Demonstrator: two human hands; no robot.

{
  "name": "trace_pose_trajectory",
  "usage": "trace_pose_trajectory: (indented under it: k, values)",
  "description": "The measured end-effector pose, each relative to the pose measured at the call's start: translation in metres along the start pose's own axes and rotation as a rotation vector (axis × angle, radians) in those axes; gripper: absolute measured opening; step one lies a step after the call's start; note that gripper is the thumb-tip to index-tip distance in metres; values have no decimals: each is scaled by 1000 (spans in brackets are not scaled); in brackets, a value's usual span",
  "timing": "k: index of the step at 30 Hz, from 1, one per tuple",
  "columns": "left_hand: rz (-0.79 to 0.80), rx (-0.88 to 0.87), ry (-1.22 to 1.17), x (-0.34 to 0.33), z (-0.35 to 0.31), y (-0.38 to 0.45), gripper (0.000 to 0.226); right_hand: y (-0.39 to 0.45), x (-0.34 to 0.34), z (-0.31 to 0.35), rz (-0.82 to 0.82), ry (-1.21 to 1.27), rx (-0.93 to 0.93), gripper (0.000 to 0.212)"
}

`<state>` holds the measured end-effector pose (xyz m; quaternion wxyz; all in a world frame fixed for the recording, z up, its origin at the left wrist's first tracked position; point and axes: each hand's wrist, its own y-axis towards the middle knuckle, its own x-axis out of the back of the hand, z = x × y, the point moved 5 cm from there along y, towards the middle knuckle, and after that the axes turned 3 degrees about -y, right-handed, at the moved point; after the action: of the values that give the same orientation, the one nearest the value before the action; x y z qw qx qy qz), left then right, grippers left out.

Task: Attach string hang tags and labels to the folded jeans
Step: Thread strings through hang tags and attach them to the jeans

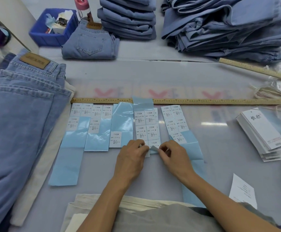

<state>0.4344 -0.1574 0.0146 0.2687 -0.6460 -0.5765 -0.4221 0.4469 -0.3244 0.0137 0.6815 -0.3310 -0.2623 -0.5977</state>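
Several light-blue backing strips with white size labels (147,129) lie side by side on the table below a wooden ruler (203,101). At the near end of the M strip, my left hand (131,158) pinches a white label at its edge. My right hand (171,156) pinches the curled blue backing corner (153,150) just beside it. A stack of white hang tags (262,133) sits at the right. Folded jeans (22,104) lie at the left, with another folded pair (89,42) further back.
Tall stacks of folded denim (220,25) fill the back. A blue bin (52,27) and a pink bottle (82,7) stand at the back left. A second ruler (253,69) and loose strings (270,91) lie at the right. A white paper (242,190) lies near right.
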Motion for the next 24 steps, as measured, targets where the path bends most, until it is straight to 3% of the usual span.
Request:
trace_pose_trajectory:
  k: [6, 9, 12, 14, 16, 19, 21, 24]
  values:
    - [15, 26, -22, 0, 1, 1, 6, 1, 11, 7, -72, 589, -367, 12]
    - [36, 59, -16, 0, 1, 1, 5, 4, 48, 23, -197, 869, -430, 4]
    - [147, 96, 42, 1, -4, 6, 17, -9, 99, 42, -270, 925, -356, 7]
    - [229, 103, 94, 16, -20, 11, 19, -35, 133, 54, -312, 859, -218, 8]
    - [153, 128, -26, 47, -49, 13, 18, -73, 166, 67, -413, 676, -15, 7]
    - [-31, 248, -585, 100, -111, 0, 23, -138, 209, 86, -653, 155, 366, 2]
    - [79, 309, -1030, 118, -157, -18, 33, -176, 222, 91, -747, -122, 518, 4]
    - [276, 317, -1252, 131, -212, -45, 41, -216, 232, 90, -752, -389, 625, 6]
